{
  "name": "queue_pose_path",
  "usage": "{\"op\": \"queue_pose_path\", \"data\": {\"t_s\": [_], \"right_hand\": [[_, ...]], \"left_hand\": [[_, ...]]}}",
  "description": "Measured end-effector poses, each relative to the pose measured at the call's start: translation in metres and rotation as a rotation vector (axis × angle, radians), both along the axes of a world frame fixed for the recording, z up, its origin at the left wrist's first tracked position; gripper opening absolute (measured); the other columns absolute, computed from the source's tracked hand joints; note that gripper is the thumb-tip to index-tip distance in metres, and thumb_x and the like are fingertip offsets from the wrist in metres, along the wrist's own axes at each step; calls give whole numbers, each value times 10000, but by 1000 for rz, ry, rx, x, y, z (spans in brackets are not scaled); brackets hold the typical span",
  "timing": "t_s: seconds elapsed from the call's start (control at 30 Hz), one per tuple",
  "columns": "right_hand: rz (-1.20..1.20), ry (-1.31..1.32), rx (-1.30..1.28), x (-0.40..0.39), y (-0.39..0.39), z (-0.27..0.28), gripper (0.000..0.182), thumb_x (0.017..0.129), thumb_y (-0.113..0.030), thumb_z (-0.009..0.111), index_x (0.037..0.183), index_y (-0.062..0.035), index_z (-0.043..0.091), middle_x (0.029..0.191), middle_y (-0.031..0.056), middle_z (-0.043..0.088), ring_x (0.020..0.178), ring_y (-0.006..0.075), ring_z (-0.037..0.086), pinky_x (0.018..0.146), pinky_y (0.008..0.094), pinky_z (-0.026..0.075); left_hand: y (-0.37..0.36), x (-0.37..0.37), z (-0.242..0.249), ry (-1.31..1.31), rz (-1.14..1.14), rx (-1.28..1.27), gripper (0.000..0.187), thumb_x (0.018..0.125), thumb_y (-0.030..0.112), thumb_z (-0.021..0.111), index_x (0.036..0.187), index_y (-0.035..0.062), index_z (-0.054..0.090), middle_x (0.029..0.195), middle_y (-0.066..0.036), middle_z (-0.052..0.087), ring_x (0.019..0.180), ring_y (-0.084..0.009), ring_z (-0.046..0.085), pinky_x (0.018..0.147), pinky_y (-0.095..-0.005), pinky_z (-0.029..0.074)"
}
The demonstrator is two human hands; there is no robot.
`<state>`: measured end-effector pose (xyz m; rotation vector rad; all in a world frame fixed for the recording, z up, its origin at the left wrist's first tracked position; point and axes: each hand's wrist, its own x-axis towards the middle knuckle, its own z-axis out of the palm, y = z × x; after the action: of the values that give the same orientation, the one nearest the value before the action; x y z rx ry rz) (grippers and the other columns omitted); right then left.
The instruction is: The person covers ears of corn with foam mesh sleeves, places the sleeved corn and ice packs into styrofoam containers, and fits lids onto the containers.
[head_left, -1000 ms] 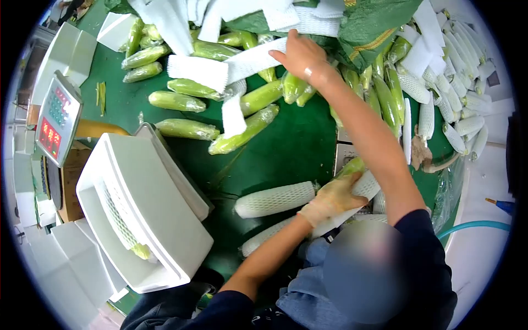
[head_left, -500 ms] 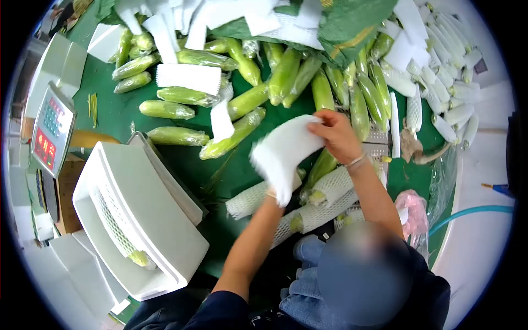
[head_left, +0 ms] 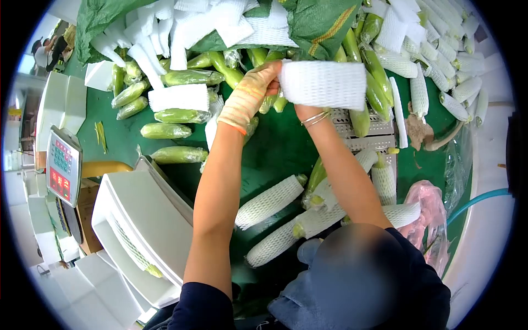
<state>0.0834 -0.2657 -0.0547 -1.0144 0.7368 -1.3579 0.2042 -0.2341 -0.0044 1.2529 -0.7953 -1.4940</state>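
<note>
My left hand (head_left: 250, 94), in a pale glove, pinches the left end of a white foam net sleeve (head_left: 324, 83). The sleeve is held out flat and sideways over the corn. My right hand is hidden behind the sleeve; only its wrist (head_left: 312, 114) with bracelets shows below, so I cannot tell how its fingers sit. Green ears of corn (head_left: 360, 118) in clear film lie around and beyond both hands. Nearer to me, sleeved ears (head_left: 269, 202) rest on the green table, one beside a bare-looking green ear (head_left: 315, 184).
On the left stand a white foam box (head_left: 159, 220) with a sleeved ear inside and a scale (head_left: 63, 168) with red digits. Loose sleeves (head_left: 220, 25) lie on a green sack (head_left: 324, 25) at the back. Sleeved ears (head_left: 459, 91) are piled right, near a pink bag (head_left: 426, 206).
Both hands have moved away from me, carrying the foam net sleeve up over the corn. The left hand has come to its left end; the sleeve now lies flat and sideways. The view has shifted slightly.
</note>
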Motion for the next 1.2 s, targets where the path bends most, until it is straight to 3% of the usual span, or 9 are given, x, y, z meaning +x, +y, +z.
{"op": "queue_pose_path", "data": {"t_s": [0.13,0.27,0.33,0.47,0.7,0.87,0.9,0.97,1.2], "right_hand": [[-45,443,-475,-6,-23,-12,220,813,-295,611,885,-88,605,836,73,618,763,244,586,695,359,477],[130,-621,351,7,-15,30,206,883,-211,567,981,-31,561,905,87,624,856,221,605,772,332,489],[247,-597,600,6,-17,18,230,873,-200,583,965,9,555,914,93,633,809,234,616,749,354,500],[-21,567,195,2,22,-35,429,830,-282,611,1103,40,537,912,209,649,810,318,643,707,389,495],[206,695,43,-56,106,33,366,843,-301,619,1006,26,592,827,196,650,717,308,654,643,372,499],[482,718,132,-94,164,93,269,845,-212,648,993,11,631,753,30,630,678,40,533,596,225,436],[515,706,128,-91,158,95,243,840,-209,647,935,14,640,727,18,621,666,35,523,584,222,424],[506,743,47,-79,138,89,216,822,-203,648,826,14,652,675,-15,603,623,33,499,550,222,397],[240,43,693,-30,105,-73,128,700,-99,711,720,9,645,674,58,610,594,129,562,531,284,444]], "left_hand": [[8,5,-4,210,-10,-281,231,863,276,606,987,83,577,922,14,560,782,-107,464,692,-248,355],[-10,8,1,541,459,-215,135,878,109,557,979,25,592,925,-93,620,845,-177,585,764,-297,472],[-22,31,-12,-60,423,-135,278,913,231,464,1031,3,570,998,-170,618,940,-267,605,825,-391,492],[-6,11,-43,-1652,-55,52,449,845,424,467,1155,110,550,1030,-214,629,908,-383,610,801,-451,470],[91,-19,-52,-1022,-157,-294,431,889,405,519,1143,58,554,940,-184,640,819,-325,619,753,-394,496],[197,-91,-45,1356,311,105,517,942,459,414,1223,37,513,1159,-170,583,1033,-325,564,937,-441,434],[206,-96,-63,1403,408,87,533,938,456,405,1274,49,483,1240,-170,536,1122,-326,514,989,-426,391],[208,-95,-55,1310,526,194,426,948,348,398,1243,58,499,1230,-155,533,1129,-302,505,982,-425,387],[147,-49,-108,-448,761,24,284,850,245,627,797,-35,630,781,-92,657,664,-182,548,661,-306,449]]}}
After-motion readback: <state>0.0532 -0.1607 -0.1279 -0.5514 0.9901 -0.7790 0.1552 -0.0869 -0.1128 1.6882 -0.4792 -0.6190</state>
